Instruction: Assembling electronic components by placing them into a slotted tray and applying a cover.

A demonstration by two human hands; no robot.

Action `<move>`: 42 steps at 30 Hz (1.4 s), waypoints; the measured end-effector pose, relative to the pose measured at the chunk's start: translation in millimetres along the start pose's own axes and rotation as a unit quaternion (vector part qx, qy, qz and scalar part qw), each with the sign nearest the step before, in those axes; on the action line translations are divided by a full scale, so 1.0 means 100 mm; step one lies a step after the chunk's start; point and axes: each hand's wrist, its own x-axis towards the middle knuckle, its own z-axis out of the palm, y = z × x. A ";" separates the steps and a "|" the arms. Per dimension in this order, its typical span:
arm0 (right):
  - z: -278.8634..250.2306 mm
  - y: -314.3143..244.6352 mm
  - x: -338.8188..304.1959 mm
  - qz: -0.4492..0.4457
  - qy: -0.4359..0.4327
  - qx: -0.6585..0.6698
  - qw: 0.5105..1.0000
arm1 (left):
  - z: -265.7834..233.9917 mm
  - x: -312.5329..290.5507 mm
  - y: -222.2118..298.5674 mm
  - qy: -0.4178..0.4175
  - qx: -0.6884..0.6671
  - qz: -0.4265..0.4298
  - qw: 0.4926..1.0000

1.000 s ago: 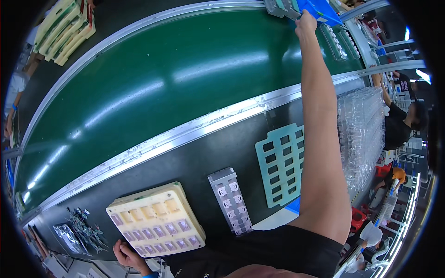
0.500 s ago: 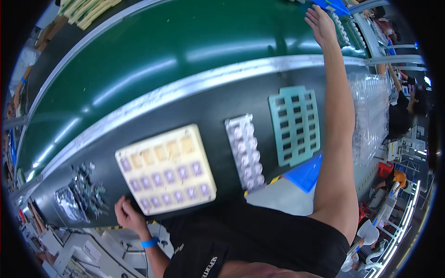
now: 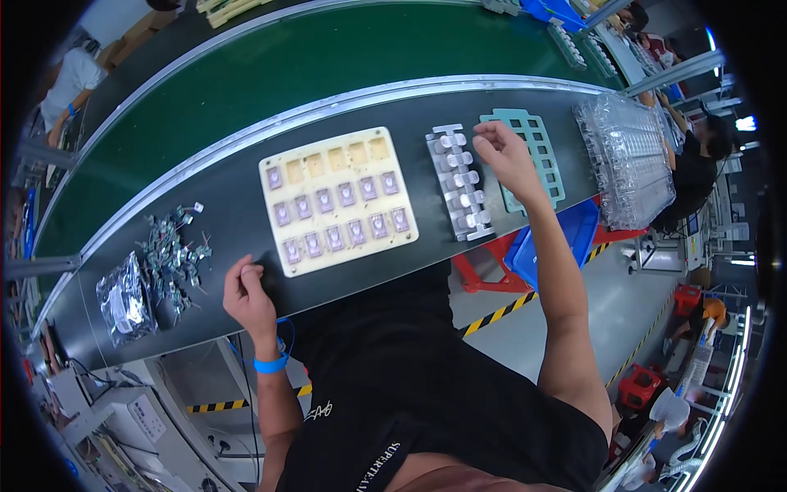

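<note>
Right hand (image 3: 504,156) nearer, fingers curled over gap between grey clip rack (image 3: 459,182) and teal grid (image 3: 531,156); grip unclear. Rack's long axis runs away from body. Left hand (image 3: 248,297) loosely curled, empty, at cream tray (image 3: 338,199) corner.

factory assembly line: long green conveyor belt (image 3: 246,90) beside a black tabletop (image 3: 205,213), component trays (image 3: 336,201), other workers seated nearby.

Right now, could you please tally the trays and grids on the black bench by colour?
Cream tray: 1
Grey tray: 1
Teal grid: 1
Clear tray stack: 1 stack
Total: 4
</note>
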 end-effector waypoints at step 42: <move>0.22 0.74 0.18 0.023 0.081 0.205 0.975 | 2.94 0.30 1.23 -0.295 0.182 0.299 0.889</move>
